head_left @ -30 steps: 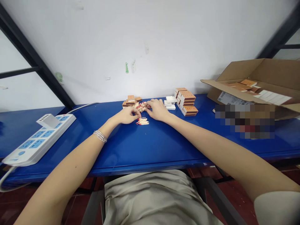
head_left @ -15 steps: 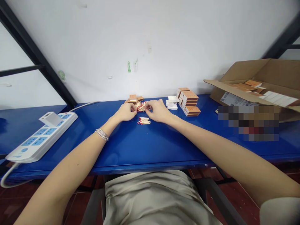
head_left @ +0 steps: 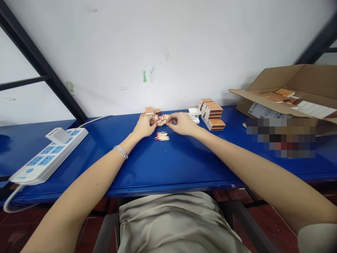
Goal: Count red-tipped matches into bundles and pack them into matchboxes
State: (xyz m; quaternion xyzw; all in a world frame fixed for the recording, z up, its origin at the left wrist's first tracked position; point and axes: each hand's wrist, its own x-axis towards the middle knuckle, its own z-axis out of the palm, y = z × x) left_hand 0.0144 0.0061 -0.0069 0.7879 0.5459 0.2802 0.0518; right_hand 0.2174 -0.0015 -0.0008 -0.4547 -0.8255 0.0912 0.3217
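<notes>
Blue desk [head_left: 168,165] underneath: curling left fingers [head_left: 153,119] and right fingers [head_left: 171,117] at either side of one match heap [head_left: 162,120], without clearly showing any grip; having one smaller match pile [head_left: 162,136] on the fingers' near side.

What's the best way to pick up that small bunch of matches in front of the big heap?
Probably from above, pinching the small bunch mid-stick between its near and far sides. The sticks lie roughly parallel, pointing left to right, with red heads at the left, so that grip spans them. They look loose and uneven, so squeeze gently.
</notes>
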